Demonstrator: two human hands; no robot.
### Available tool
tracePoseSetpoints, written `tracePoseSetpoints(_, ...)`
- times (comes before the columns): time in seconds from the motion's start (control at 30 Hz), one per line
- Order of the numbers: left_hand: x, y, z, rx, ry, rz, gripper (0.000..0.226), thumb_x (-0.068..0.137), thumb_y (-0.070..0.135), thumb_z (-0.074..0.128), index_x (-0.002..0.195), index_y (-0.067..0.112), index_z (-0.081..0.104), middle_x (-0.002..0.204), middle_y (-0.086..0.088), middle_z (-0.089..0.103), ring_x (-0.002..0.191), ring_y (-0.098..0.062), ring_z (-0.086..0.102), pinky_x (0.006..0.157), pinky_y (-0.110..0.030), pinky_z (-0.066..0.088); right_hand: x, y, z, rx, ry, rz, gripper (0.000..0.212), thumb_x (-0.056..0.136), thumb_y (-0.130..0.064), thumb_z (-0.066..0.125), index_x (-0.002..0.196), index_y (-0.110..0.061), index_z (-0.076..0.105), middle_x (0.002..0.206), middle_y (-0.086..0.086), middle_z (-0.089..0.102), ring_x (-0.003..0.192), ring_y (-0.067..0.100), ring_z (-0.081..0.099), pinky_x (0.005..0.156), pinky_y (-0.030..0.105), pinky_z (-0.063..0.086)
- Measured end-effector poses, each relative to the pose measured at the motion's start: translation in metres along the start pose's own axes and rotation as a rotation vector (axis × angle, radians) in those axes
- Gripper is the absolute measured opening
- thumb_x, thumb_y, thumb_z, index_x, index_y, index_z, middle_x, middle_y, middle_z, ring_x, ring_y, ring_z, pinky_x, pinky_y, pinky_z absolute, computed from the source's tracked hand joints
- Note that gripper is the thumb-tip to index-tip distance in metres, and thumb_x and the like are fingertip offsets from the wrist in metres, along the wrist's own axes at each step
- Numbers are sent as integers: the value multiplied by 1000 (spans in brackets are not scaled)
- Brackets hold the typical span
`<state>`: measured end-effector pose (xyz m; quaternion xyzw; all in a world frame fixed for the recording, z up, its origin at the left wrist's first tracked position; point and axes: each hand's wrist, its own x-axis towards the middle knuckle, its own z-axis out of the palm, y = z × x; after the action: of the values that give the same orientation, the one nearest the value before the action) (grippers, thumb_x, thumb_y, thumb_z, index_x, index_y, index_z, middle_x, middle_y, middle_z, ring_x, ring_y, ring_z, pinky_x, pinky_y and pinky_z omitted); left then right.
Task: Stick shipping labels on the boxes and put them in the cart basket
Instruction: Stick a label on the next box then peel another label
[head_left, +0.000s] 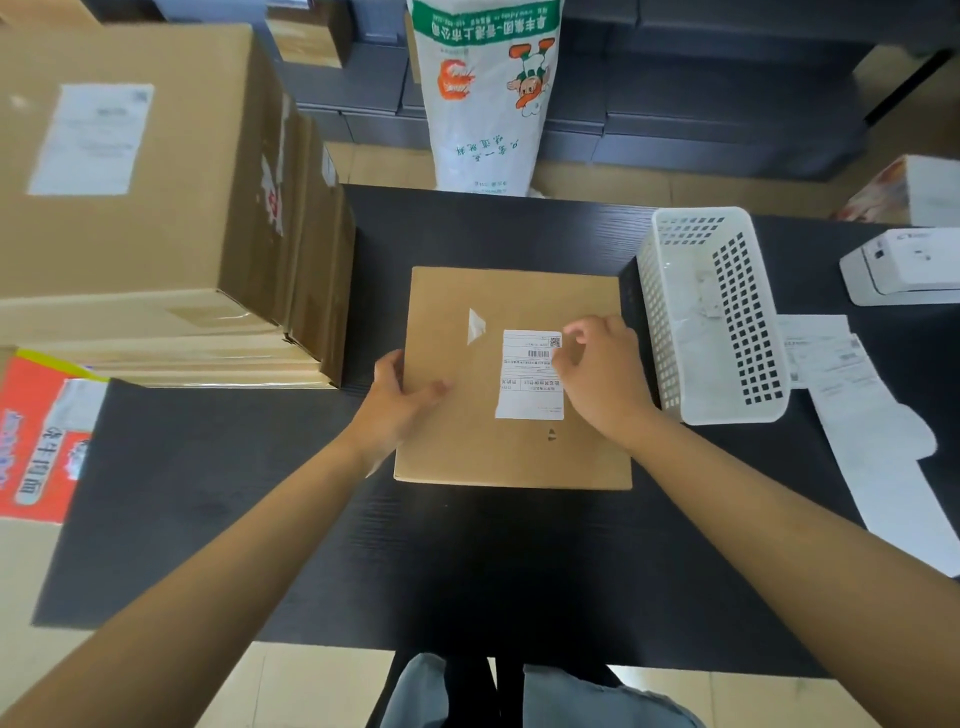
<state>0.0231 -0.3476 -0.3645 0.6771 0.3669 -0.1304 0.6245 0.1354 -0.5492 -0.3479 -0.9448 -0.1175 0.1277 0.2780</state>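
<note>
A flat brown cardboard box (498, 452) lies on the black table (260, 519) in front of me. A white shipping label (527, 387) sits on the box's top, right of centre. My left hand (397, 405) grips the box's left edge, thumb on top. My right hand (602, 376) hovers over the label's upper right corner with curled fingers touching it. A small patch of clear tape (475, 325) shows left of the label.
A white perforated plastic basket (727, 332) stands right of the box. Strips of label paper (857, 415) and a white label printer (904, 265) lie further right. Stacked cardboard cartons (156, 182) fill the left side. A white printed sack (488, 93) stands behind the table.
</note>
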Motion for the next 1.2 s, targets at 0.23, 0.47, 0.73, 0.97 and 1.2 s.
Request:
tracePoseSetpoints(0.23, -1, 3, 7, 88, 71, 105, 79, 83, 33, 72, 142, 25, 21, 135, 3, 42, 117, -18, 49, 98, -42, 47, 15, -7, 5, 17, 6, 76, 16, 96, -20, 53, 108, -13, 60, 115, 2, 49, 107, 17, 49, 87, 24, 43)
tracePoseSetpoints(0.47, -2, 4, 9, 79, 63, 127, 79, 84, 29, 72, 142, 23, 20, 137, -1, 41, 120, -21, 48, 102, -46, 45, 22, -9, 8, -41, -5, 108, 13, 96, -20, 52, 96, -11, 62, 111, 6, 54, 97, 21, 57, 83, 33, 50)
tracePoseSetpoints(0.73, 0, 3, 8, 97, 82, 139, 80, 82, 29, 73, 143, 21, 21, 138, -1, 41, 122, -22, 47, 103, -47, 45, 19, -7, 11, 11, 41, 127, 7, 94, -23, 57, 97, -16, 60, 106, 0, 54, 86, 14, 56, 74, 26, 49)
tracePoseSetpoints(0.97, 2, -5, 8, 581, 225, 491, 84, 87, 40, 64, 151, 19, 14, 159, -3, 10, 145, -24, 13, 117, -44, 18, 19, -6, 13, 21, 14, 105, 6, 95, -20, 55, 89, -18, 56, 101, -2, 52, 87, 14, 57, 72, 24, 47)
tracePoseSetpoints(1.2, 6, -18, 7, 977, 189, 639, 70, 97, 49, 37, 153, 15, 12, 161, -4, 0, 148, -19, -8, 121, -42, 3, 14, -5, 16, 37, 90, 92, 15, 96, -21, 54, 106, -11, 58, 103, -4, 45, 92, 14, 54, 81, 22, 43)
